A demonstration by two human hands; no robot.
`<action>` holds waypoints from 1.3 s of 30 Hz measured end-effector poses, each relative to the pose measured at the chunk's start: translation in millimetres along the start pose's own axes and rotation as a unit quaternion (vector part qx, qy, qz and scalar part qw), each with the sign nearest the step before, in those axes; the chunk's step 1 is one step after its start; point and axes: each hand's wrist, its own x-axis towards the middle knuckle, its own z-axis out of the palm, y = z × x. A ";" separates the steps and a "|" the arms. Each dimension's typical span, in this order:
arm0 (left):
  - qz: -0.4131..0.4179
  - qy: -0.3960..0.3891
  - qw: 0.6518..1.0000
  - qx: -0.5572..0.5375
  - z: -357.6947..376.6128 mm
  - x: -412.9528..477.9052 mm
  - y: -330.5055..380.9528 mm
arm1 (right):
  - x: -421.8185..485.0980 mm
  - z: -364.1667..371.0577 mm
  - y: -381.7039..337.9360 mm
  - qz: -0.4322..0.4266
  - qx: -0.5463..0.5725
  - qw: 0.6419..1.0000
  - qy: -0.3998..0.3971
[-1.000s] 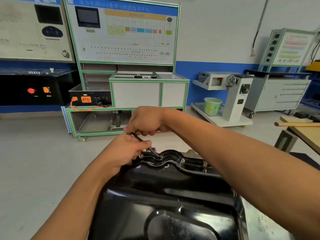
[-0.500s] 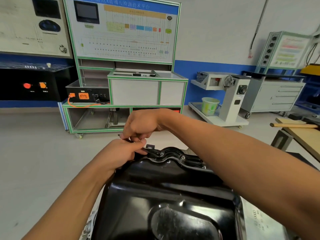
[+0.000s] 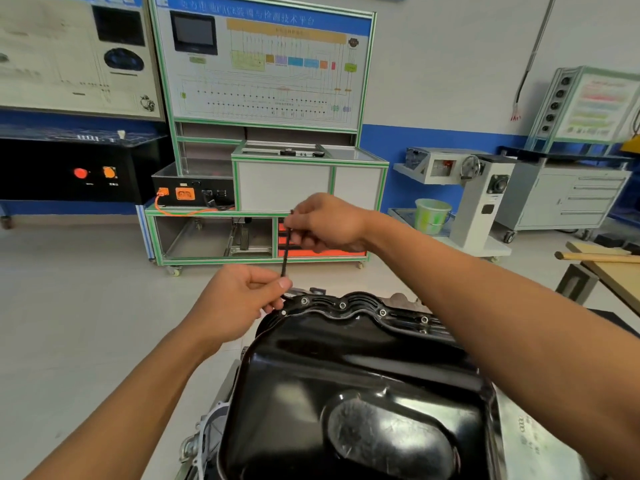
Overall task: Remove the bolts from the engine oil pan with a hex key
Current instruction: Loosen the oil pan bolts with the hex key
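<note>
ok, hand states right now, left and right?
left hand: closed, fingers pinching the lower end of the hex key.
right hand: closed, gripping the hex key's top end.

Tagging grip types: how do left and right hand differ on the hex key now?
The left hand pinches the hex key low, thumb against forefinger, beside the oil pan corner; the right hand wraps the key's top end, higher and farther away. Left forearm comes in beside the pan; right forearm crosses over it. Shared: both grip the one near-upright key; its tip is hidden behind the left hand.
</note>
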 end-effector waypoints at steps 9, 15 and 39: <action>0.083 -0.070 0.979 0.171 4.1 0.9 3.5 | -63.4 -5.5 46.0 0.014 0.142 0.982 0.121; 0.077 -0.081 0.976 0.185 6.4 7.4 3.8 | -71.2 4.4 42.8 -0.005 0.093 0.976 0.196; 0.129 -0.137 0.926 0.326 8.3 22.3 8.5 | -86.3 2.9 66.1 0.065 0.258 0.945 0.190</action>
